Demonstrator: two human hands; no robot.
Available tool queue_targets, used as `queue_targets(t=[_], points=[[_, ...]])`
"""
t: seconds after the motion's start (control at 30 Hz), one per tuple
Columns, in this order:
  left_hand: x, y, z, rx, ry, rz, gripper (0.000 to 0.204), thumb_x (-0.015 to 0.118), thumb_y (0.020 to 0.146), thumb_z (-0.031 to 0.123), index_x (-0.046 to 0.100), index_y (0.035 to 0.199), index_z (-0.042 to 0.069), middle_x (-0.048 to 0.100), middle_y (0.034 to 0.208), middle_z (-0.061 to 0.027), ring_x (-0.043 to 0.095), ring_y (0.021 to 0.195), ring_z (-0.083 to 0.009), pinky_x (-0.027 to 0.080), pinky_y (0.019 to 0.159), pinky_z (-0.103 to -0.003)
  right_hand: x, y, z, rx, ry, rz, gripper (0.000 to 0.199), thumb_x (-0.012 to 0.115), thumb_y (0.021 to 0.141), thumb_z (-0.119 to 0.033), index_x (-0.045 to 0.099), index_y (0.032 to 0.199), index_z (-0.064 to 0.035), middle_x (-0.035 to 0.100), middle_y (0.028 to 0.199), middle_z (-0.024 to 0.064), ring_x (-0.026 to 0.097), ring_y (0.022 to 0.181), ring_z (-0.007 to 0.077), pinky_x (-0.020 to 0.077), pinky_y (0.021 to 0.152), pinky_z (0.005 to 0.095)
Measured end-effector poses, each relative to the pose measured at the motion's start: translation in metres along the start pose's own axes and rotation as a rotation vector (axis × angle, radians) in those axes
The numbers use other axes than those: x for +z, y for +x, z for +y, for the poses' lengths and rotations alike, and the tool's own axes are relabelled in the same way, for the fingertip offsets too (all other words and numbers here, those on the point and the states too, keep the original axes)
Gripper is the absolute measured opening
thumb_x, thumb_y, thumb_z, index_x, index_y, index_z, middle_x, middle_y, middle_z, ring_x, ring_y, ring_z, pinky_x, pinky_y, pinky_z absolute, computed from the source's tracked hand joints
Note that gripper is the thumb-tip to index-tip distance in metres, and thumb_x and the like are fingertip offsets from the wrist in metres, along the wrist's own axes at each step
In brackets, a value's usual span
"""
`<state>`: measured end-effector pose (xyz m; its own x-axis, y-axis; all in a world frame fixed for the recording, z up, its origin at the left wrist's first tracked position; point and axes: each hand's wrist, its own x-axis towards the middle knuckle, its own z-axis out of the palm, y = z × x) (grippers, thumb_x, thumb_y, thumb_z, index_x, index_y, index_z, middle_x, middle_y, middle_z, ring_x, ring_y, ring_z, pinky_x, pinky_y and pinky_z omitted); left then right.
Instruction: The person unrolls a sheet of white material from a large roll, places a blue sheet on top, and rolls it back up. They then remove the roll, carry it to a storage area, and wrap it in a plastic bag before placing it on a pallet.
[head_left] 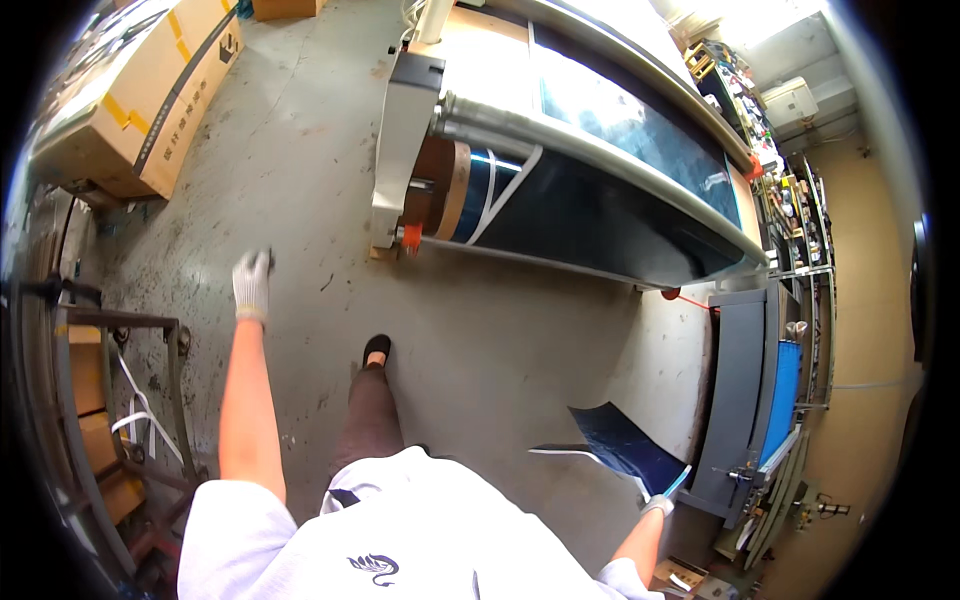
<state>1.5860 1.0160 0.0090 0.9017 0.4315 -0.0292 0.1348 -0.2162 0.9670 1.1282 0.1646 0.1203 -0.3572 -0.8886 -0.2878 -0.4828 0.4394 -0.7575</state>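
Observation:
My left hand [252, 287], in a pale knit work glove, is stretched out over the grey floor. Its fingers are curled, and a small dark bit shows at their tips, too small to name. On the other side, my right hand [657, 505], also gloved, grips one corner of a dark blue glossy sheet [625, 445]. The sheet hangs bent beside my body, with a white strip along its lower edge. Ahead stands a large roller machine [590, 140], a wide dark film [600, 215] running across its front from a roll.
A big cardboard box [140, 110] lies at the far left. Nearer, a metal-framed cart [180, 400] holds cartons and loose white strapping. On the right are a grey cabinet [735, 390], a blue panel [782, 400] and cluttered shelves [800, 220]. Grey floor [480, 370] lies between.

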Motion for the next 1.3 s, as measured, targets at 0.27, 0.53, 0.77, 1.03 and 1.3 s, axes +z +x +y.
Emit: queue_targets(t=[0.27, 0.53, 0.77, 1.03, 1.3], points=[[0.170, 0.284, 0.251, 0.514, -0.160, -0.172, 0.045, 0.046, 0.102, 0.033, 0.054, 0.135, 0.004, 0.063, 0.124, -0.0105, 0.064, 0.104, -0.0181, 0.047, 0.094, -0.030, 0.047, -0.089, -0.004, -0.003, 0.103, -0.113, 0.016, 0.046, 0.085, -0.001, 0.049, 0.101, -0.0035, 0.058, 0.078, 0.0170, 0.062, 0.054, 0.0357, 0.0537, 0.042, 0.0467], [0.249, 0.344, 0.270, 0.510, -0.390, -0.279, 0.042, 0.043, 0.103, 0.034, 0.053, 0.136, 0.008, 0.064, 0.120, -0.0094, 0.066, 0.104, -0.0193, 0.050, 0.094, -0.031, 0.065, -0.140, -0.007, 0.057, 0.063, -0.168, 0.018, 0.043, 0.091, -0.009, 0.050, 0.107, -0.0059, 0.062, 0.085, 0.0169, 0.064, 0.063, 0.0303, 0.0567, 0.049, 0.0392], [0.230, 0.360, 0.308, 0.758, 0.127, -0.026, 0.031, 0.050, 0.100, 0.025, 0.065, 0.114, 0.003, 0.071, 0.094, -0.0064, 0.067, 0.084, -0.0115, 0.051, 0.075, -0.026, 0.077, -0.159, -0.016, 0.037, 0.029, -0.163, 0.023, 0.042, 0.090, -0.008, 0.051, 0.112, -0.0091, 0.064, 0.087, 0.0147, 0.065, 0.064, 0.0282, 0.0560, 0.048, 0.0371], [0.171, 0.338, 0.302, 0.797, 0.107, 0.290, 0.027, 0.051, 0.099, 0.024, 0.067, 0.105, 0.004, 0.069, 0.090, -0.0067, 0.063, 0.073, -0.0117, 0.049, 0.069, -0.024, 0.102, -0.153, -0.037, -0.024, 0.077, -0.133, 0.024, 0.040, 0.090, -0.005, 0.051, 0.111, -0.0099, 0.062, 0.089, 0.0133, 0.065, 0.067, 0.0290, 0.0561, 0.050, 0.0386], [0.327, 0.020, 0.083, 0.102, 0.073, -0.385, 0.021, 0.067, 0.086, 0.019, 0.065, 0.089, -0.002, 0.067, 0.084, -0.0184, 0.064, 0.080, -0.0373, 0.052, 0.074, -0.040, 0.072, -0.117, -0.012, 0.099, 0.248, -0.050, 0.029, 0.037, 0.097, -0.019, 0.058, 0.111, -0.0075, 0.067, 0.099, 0.0141, 0.066, 0.079, 0.0264, 0.0550, 0.061, 0.0361]])
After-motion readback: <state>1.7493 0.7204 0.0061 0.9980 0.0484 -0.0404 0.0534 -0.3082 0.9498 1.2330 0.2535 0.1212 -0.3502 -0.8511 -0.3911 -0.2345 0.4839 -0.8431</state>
